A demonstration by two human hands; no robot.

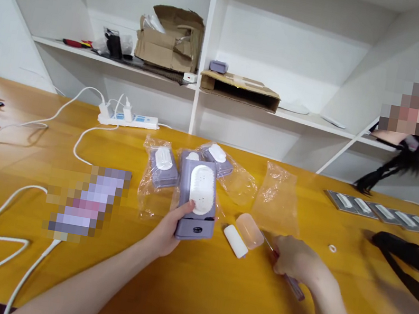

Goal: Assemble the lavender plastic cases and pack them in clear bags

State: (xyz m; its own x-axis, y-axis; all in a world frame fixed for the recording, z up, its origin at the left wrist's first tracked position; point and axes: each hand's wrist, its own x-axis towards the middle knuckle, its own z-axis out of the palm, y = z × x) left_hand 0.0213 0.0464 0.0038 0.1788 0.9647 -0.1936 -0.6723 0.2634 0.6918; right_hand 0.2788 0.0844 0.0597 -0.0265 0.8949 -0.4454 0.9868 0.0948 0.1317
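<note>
My left hand [171,228] grips a purple box-shaped device [200,193] with a white oval panel, its thumb at the panel's lower edge and the end with a dark port facing me. My right hand [295,257] is closed round a slim tool [294,287] with a thin metal shaft, blurred by motion. Between the hands lie a white rounded piece [236,241] and a translucent oval cup [249,231] on the table. Behind the held device are similar purple devices [164,168] in clear plastic bags.
A blurred-out phone [91,201] with a white cable is at left, a power strip [131,121] behind it. An open plastic bag [278,198], a small ring [332,248], a row of grey pieces [387,213] and black straps [406,254] lie rightward. A person leans in at upper right.
</note>
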